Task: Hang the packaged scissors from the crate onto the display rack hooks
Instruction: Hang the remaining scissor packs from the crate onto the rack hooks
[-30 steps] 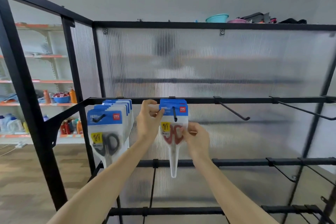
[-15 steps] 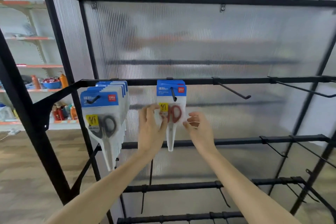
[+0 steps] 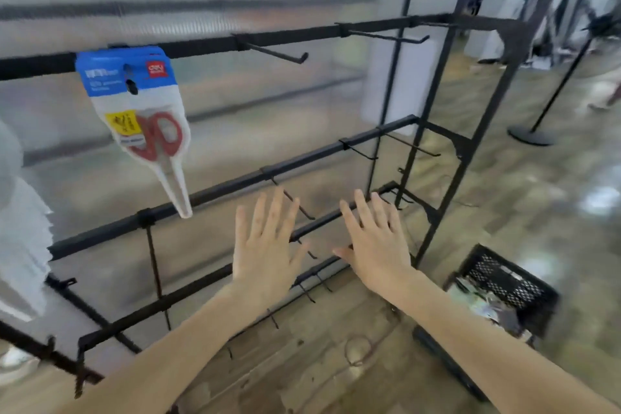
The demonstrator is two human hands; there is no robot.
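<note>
Our left hand (image 3: 265, 252) and right hand (image 3: 376, 245) both hang in the air with fingers straight and spread wide, palms turned away from us, holding nothing. They sit side by side with a gap between them, in front of the lower bars of the black metal display rack (image 3: 336, 148).

Up and to the left of our left hand, well apart from it, hangs the clear plastic pack of red-handled scissors with a blue header card (image 3: 144, 118). It hangs from a black hook (image 3: 129, 82) on the rack's upper bar. Its long axis runs nearly upright, tilted a little, with the handles above and the blade tip pointing down and slightly to the right, toward our hands.

Down and to the right of our right hand, on the wooden floor, stands the black perforated plastic crate (image 3: 504, 292), with blurred packs inside.
</note>
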